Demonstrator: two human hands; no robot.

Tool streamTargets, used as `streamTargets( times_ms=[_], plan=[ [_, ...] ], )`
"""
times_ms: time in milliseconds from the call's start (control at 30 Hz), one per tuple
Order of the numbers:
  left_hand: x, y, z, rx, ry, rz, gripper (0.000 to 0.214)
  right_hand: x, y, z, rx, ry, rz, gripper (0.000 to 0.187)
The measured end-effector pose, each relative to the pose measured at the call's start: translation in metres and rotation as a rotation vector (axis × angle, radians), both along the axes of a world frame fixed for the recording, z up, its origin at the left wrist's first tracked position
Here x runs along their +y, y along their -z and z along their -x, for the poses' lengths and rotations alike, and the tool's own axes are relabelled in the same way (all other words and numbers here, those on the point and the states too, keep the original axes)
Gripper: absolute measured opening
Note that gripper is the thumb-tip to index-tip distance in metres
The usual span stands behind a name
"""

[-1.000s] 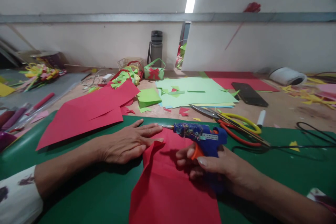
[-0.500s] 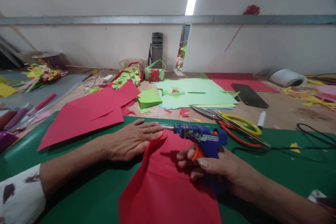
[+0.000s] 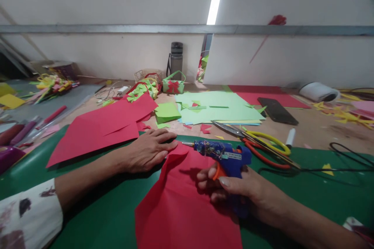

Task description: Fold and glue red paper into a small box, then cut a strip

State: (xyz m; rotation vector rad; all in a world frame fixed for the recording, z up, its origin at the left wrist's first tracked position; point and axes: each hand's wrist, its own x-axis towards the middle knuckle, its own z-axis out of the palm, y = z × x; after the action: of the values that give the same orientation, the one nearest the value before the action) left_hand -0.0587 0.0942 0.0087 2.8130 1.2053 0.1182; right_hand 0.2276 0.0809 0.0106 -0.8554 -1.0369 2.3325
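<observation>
A blue hot glue gun (image 3: 219, 151) with an orange trigger is in my right hand (image 3: 233, 186), fingers curled round its grip. The metal nozzle points left, close above the far corner of a creased red paper sheet (image 3: 189, 214). Part of that sheet's left side is folded up. My left hand (image 3: 149, 151) lies flat, palm down, fingers stretched out, its fingertips against the sheet's far left corner. Green matting (image 3: 111, 210) lies under both hands. Another red paper stack (image 3: 99, 132) rests just beyond my left hand.
Scissors (image 3: 263, 142) with red and yellow handles lie right of the glue gun, near a black cord (image 3: 330, 169). Behind are pale green sheets (image 3: 222, 103), a phone (image 3: 277, 111), a small green paper basket (image 3: 173, 86) and a dark bottle (image 3: 176, 62).
My left hand has shifted slightly, its fingers drawn back from the nozzle tip. The glue gun stays near the paper's far corner. The view has tilted up a little.
</observation>
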Motion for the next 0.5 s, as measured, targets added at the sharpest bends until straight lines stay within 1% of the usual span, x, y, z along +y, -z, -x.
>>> streamTargets(
  times_ms=[167,233,300,333,400,467,500],
  plan=[
    [-0.006,0.001,0.005,0.000,-0.043,0.029,0.043,0.001,0.002,-0.001,-0.022,0.001,-0.025,0.024],
    [-0.007,0.002,0.006,-0.021,-0.058,-0.001,0.041,0.001,0.002,-0.001,-0.023,0.005,-0.035,0.024],
    [-0.007,0.002,0.006,-0.084,-0.073,-0.059,0.037,0.001,0.002,0.000,-0.008,0.004,-0.033,0.025],
    [-0.007,0.003,0.005,-0.132,-0.058,-0.083,0.035,0.001,0.002,0.000,-0.002,0.001,-0.030,0.025],
    [-0.006,0.003,0.002,-0.230,0.049,-0.074,0.034,0.000,0.003,0.000,0.001,0.005,-0.027,0.027],
    [-0.005,0.003,-0.003,-0.282,0.180,0.001,0.041,-0.001,0.003,0.000,-0.017,0.014,-0.036,0.028],
    [-0.005,0.004,-0.004,-0.283,0.214,0.042,0.044,-0.001,0.002,0.000,-0.028,0.020,-0.050,0.028]
  ],
)
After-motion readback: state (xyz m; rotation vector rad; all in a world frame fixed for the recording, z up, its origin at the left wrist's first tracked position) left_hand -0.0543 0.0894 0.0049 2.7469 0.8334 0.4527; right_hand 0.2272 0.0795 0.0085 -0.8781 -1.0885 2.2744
